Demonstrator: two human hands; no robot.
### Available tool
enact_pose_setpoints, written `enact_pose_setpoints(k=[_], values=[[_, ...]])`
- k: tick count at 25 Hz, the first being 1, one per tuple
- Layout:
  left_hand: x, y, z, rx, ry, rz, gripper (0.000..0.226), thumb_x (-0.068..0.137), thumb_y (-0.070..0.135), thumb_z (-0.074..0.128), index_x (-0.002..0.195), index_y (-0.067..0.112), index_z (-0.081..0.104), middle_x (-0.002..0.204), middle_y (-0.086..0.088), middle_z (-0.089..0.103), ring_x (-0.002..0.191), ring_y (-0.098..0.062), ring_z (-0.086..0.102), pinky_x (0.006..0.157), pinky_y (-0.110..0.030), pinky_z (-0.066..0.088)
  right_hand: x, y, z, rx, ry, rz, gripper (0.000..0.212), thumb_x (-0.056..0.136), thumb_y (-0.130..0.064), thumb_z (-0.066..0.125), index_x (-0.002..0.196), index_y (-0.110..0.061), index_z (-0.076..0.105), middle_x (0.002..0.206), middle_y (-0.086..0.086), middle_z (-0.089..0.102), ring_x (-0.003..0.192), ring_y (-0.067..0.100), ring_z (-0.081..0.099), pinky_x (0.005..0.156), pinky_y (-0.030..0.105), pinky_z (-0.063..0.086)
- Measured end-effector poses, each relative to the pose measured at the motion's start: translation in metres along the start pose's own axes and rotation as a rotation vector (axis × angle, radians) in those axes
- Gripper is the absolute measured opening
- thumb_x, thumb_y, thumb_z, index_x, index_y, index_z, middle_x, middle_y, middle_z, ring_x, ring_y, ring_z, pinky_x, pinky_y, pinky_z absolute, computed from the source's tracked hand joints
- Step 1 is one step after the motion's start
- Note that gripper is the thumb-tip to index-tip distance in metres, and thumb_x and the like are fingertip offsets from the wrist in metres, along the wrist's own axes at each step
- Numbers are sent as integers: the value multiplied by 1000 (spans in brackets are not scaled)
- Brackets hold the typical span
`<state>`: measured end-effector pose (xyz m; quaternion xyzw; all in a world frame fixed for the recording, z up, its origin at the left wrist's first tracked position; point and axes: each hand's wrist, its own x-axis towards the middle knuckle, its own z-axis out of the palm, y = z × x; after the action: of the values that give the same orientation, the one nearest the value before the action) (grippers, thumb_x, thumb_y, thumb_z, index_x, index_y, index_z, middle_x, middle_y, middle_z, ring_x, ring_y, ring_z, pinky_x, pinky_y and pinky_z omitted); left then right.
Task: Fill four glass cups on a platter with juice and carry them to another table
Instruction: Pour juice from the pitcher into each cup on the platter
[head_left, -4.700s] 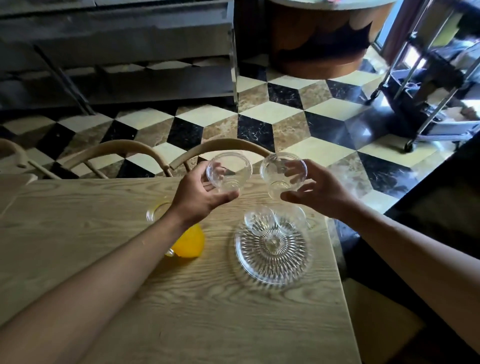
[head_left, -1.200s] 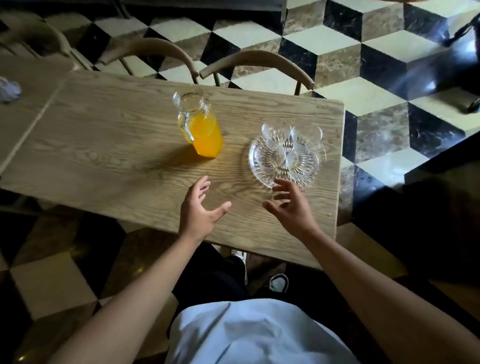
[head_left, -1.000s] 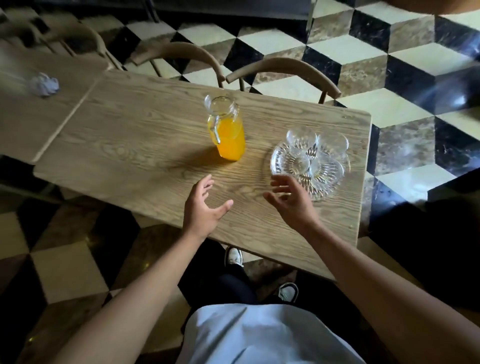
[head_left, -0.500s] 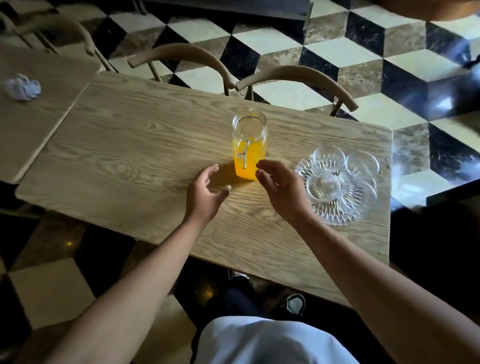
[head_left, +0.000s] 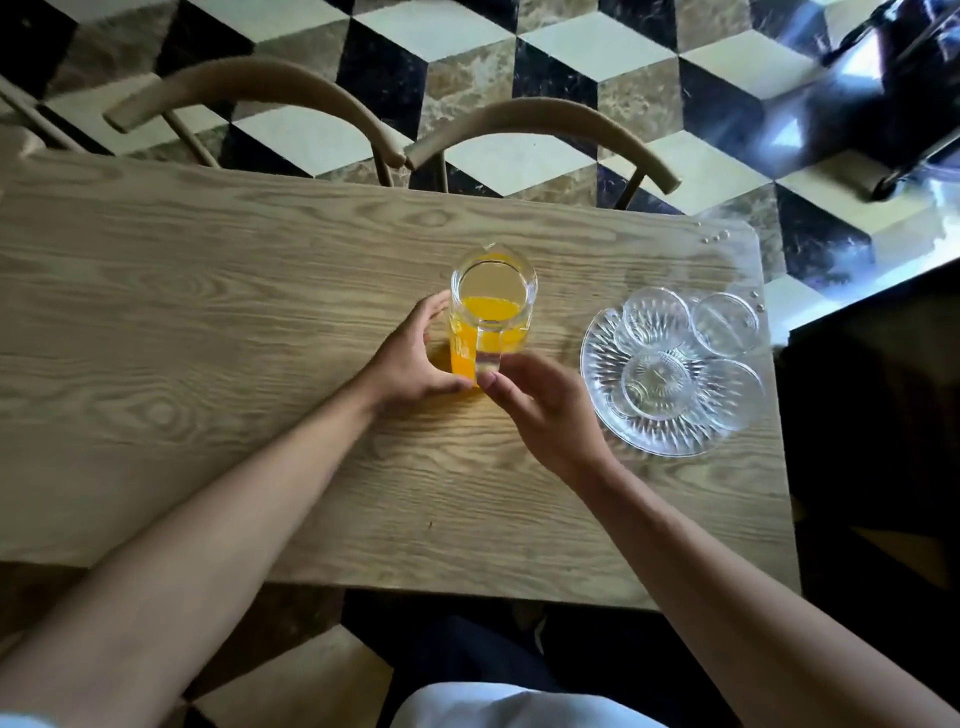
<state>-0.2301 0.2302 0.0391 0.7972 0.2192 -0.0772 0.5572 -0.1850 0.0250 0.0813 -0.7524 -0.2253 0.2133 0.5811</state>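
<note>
On the desk (head_left: 208, 312) the platter (head_left: 602, 358) now holds all four empty cups (head_left: 655, 318), so pouring comes next, and both hands have moved in to the juice jug (head_left: 491, 317), left hand (head_left: 410, 364) fingers cupping its side, right hand (head_left: 540, 410) fingers touching its handle, grip unclear.
</note>
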Motion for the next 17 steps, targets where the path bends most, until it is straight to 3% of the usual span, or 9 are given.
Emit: enact_pose_setpoints(k=[2,4,6,7,12,17], values=[[12,1,-4,29,-63,23,119,54,15,100,154,11,35,154,-7,51,145,-17,47,124,-39,36,-2,1,3,55,-6,-4,16,89,-15,77,81,-16,63,64,-22,58,61,-5,52,64,9,39],[19,4,-6,54,-91,21,113,57,5,96,154,11,37,145,-5,58,138,-17,54,117,-24,41,-1,1,6,112,1,-14,15,89,-20,77,89,-6,71,71,-14,67,66,2,58,66,18,45],[23,8,-7,77,-100,45,105,61,-1,93,151,12,41,133,2,62,126,-14,61,101,-8,44,0,1,9,127,16,-9,28,89,-28,77,100,-3,75,87,4,76,78,21,70,72,37,55],[24,10,-7,95,-101,55,103,62,-1,92,151,13,42,129,4,61,119,-11,63,94,-2,43,0,0,10,130,19,-3,29,89,-28,76,102,-3,76,92,8,77,83,23,71,76,38,56],[27,13,-11,147,-132,104,94,65,1,93,146,12,47,124,4,61,109,-5,61,87,4,39,-3,-3,10,186,21,19,20,90,-22,76,102,-6,77,96,2,78,86,14,69,79,31,53],[24,18,-13,176,-86,122,89,61,12,99,139,13,55,107,22,62,89,32,56,81,5,40,-3,-13,11,162,30,27,16,94,-17,71,98,-2,77,89,-1,75,80,8,65,76,26,48]])
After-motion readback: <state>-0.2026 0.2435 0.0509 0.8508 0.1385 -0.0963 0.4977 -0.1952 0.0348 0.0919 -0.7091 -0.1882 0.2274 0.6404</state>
